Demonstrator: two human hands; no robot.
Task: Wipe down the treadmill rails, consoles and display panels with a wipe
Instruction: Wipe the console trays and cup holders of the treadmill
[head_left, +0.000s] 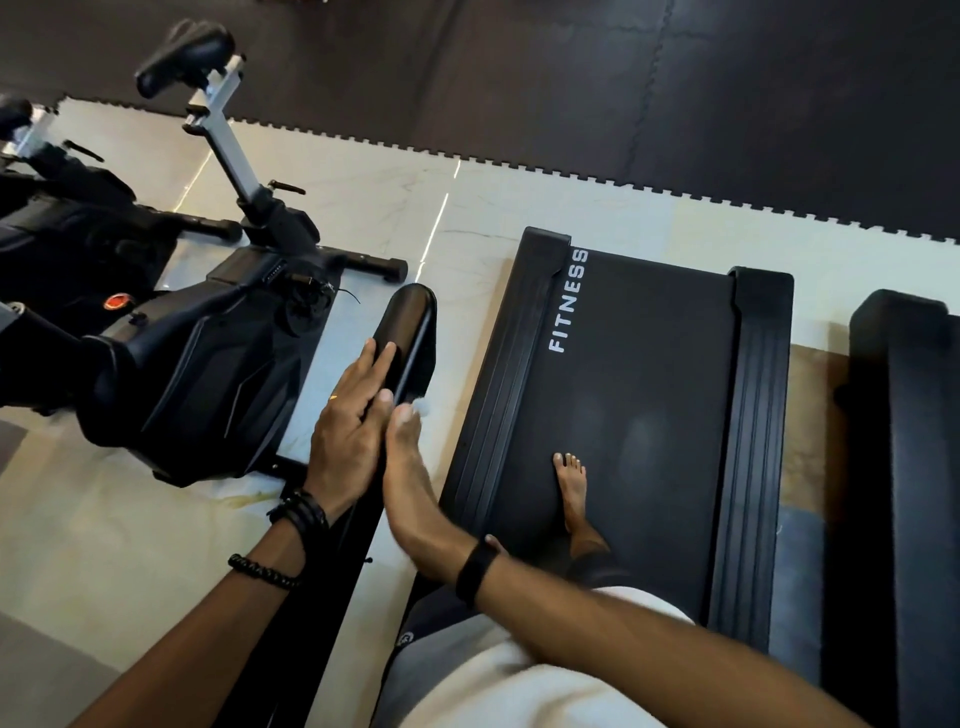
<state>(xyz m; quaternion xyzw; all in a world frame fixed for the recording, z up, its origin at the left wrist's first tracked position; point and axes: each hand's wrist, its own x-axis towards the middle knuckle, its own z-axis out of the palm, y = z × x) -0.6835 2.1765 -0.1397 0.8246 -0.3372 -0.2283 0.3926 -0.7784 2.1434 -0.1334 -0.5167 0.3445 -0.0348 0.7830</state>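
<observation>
Treadmill handrail (408, 332): black padded rail on the left side of the machine, running from the lower frame up to a rounded end near the exercise bike (208, 358). Both hands are on it, close to that end.

Wipe (423, 406): small white tuft, visible only at the tips of the right hand, against the rail's inner side. Most of it is hidden.

Risks, as judged:
- Wipe is bunched small; it may slip out from under the fingertips and drop onto the running belt (628, 395) or the tiled floor (374, 208).
- So little cloth shows that bare skin, not the wipe, may be doing much of the rubbing, leaving the rail's end and underside uncleaned.
- Person stands barefoot on the belt, one foot (570, 480) in view, leaning left; a shift of weight could cost balance.
- Bike sits near the rail; the left knuckles could knock it on a long stroke.

Left hand (353, 415): palm down, fingers straight and together, laid flat along the rail's top and outer side, not curled round it. Beaded bracelets on the wrist.

Right hand (408, 478): edge-on, blurred, fingers extended along the rail's inner face, tips pressing the wipe to the rail. Whether the thumb pinches the wipe cannot be told. Dark band on the wrist.
</observation>
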